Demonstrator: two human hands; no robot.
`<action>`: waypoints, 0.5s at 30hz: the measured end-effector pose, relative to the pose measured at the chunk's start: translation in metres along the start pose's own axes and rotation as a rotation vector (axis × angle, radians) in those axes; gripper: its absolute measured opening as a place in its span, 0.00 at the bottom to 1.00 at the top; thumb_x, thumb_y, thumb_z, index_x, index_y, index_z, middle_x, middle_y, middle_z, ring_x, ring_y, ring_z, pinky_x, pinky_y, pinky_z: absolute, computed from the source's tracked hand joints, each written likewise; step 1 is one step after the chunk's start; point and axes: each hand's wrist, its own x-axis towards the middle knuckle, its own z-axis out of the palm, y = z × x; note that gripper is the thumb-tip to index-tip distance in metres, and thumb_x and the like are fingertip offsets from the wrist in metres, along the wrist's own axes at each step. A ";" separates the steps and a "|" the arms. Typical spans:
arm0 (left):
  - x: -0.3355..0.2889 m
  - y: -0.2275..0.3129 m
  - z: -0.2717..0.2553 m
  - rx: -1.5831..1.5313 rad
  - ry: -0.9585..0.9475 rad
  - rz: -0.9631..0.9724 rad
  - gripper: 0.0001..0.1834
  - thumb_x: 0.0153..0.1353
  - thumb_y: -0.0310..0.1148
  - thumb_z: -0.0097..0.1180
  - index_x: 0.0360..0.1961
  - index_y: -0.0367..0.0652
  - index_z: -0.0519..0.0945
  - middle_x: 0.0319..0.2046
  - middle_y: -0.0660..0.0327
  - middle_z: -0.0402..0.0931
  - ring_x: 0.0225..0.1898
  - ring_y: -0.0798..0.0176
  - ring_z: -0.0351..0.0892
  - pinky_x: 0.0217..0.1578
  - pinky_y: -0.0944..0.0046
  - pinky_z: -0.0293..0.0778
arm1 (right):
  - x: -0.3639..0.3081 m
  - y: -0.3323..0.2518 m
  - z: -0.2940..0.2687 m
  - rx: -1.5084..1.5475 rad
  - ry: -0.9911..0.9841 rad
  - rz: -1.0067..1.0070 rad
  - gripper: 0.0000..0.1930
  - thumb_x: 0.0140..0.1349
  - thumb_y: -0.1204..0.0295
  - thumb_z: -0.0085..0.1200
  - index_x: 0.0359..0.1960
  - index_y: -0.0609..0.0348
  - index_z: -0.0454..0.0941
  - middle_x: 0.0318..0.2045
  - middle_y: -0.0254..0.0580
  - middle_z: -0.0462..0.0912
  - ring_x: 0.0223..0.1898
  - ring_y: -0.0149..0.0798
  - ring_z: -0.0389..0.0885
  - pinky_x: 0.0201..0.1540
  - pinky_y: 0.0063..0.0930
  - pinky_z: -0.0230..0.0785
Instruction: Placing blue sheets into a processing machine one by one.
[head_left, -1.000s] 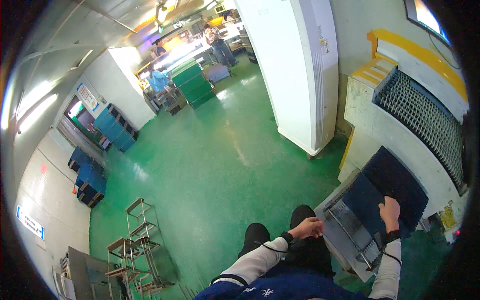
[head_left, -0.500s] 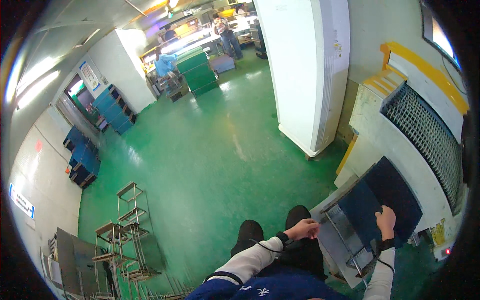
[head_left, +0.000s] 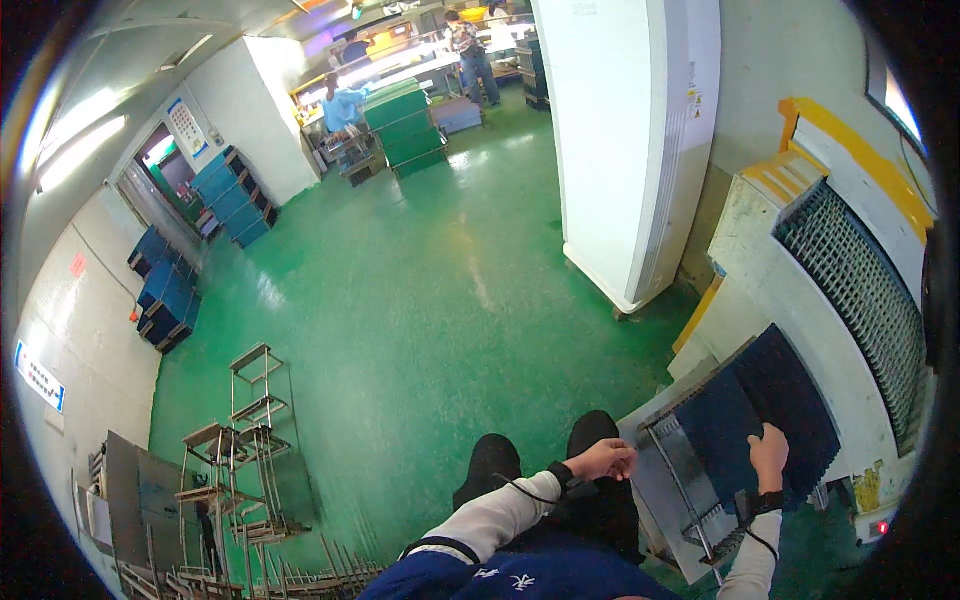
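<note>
My right hand (head_left: 769,458) is closed on the edge of a dark blue panel (head_left: 715,430), its thumb and fingers pinched together. Beside and partly beneath it are more dark blue panels (head_left: 800,400), stacked in a row with a toothed edge. They rest in a metal rack (head_left: 655,440) with rods and a comb-like strip, on a pale sloping stand (head_left: 650,505). My left hand (head_left: 605,460) hovers left of the rack, above my knee. Its fingers are curled together, and nothing shows in them. Each wrist wears a black band with a cord.
A white machine with a roller bed (head_left: 860,280) stands at the right, beyond the panels. Ahead is a tall white cabinet (head_left: 640,150). Metal frames (head_left: 255,440) stand at the lower left. Blue crates (head_left: 168,300) line the left wall; people work near green crates (head_left: 405,130) at the back.
The view has shifted slightly. My right hand has stayed at the panel's edge, and my left hand has barely moved.
</note>
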 end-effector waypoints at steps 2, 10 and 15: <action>-0.001 0.000 -0.002 0.006 -0.002 0.005 0.09 0.68 0.35 0.49 0.38 0.38 0.72 0.27 0.59 0.76 0.25 0.65 0.78 0.24 0.68 0.74 | 0.000 -0.001 0.001 -0.002 0.007 -0.001 0.24 0.49 0.67 0.63 0.49 0.64 0.77 0.45 0.56 0.80 0.49 0.54 0.77 0.53 0.42 0.68; 0.009 0.003 0.004 0.103 -0.108 0.033 0.14 0.67 0.39 0.51 0.40 0.38 0.73 0.30 0.57 0.78 0.26 0.61 0.80 0.25 0.62 0.77 | 0.000 0.031 0.008 -0.036 0.073 -0.066 0.24 0.52 0.64 0.61 0.49 0.63 0.76 0.44 0.57 0.79 0.47 0.56 0.77 0.51 0.45 0.68; 0.008 -0.007 -0.010 -0.055 -0.085 0.077 0.10 0.65 0.34 0.51 0.37 0.36 0.72 0.30 0.54 0.76 0.28 0.57 0.80 0.27 0.61 0.78 | 0.008 0.019 0.014 -0.064 0.039 -0.143 0.23 0.55 0.61 0.57 0.49 0.63 0.76 0.43 0.56 0.80 0.47 0.56 0.77 0.49 0.45 0.69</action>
